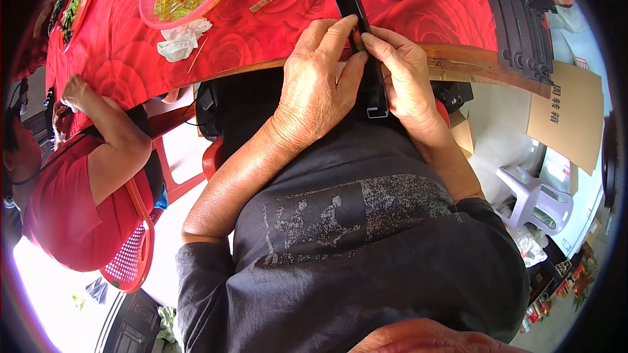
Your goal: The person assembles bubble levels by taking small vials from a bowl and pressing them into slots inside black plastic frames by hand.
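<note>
A long black plastic strip (348, 1) with a hooked lower end slants over the table's front edge, held between both my hands. My left hand (317, 78) is closed at its middle, with the index finger and thumb at the strip's left side. From the right, my right hand (407, 77) grips the strip, its thumb pressing near the left fingertips. Between the fingertips shows a small reddish-yellow patch (356, 38), too covered to make out.
A pink basket (145, 10) of clear yellow-green pieces stands far left on the red tablecloth (242, 33). Nearby lie crumpled tissue (183, 40), a thin stick (197, 55) and a small flat piece (263, 2). Black strips (520, 33) line the right. Another person (78, 183) sits left.
</note>
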Demonstrator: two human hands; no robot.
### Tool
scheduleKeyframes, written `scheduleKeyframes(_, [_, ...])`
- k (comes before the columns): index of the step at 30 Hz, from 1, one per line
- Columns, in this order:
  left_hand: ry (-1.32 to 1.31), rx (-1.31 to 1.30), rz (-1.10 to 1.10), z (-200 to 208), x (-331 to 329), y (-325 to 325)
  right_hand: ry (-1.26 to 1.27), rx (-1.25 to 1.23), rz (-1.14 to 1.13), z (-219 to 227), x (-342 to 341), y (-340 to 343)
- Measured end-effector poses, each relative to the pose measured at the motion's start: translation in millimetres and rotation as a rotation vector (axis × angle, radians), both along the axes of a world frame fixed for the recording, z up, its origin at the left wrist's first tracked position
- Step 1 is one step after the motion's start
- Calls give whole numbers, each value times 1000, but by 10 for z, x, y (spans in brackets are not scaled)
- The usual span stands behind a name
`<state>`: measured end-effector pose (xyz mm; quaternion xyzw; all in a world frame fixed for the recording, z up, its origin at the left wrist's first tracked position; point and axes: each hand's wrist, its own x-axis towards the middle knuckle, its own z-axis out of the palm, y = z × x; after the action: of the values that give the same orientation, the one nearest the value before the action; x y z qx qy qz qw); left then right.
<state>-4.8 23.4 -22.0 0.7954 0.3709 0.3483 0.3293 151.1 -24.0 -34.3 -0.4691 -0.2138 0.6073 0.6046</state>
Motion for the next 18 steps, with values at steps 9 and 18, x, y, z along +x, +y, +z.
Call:
scheduleKeyframes(9, [52, 47, -39, 20, -11, -7, -16, 10, -8, -3, -3, -12])
scheduleKeyframes(18, [68, -1, -40, 17, 29, -30, 3, 16, -13, -31, 13, -10])
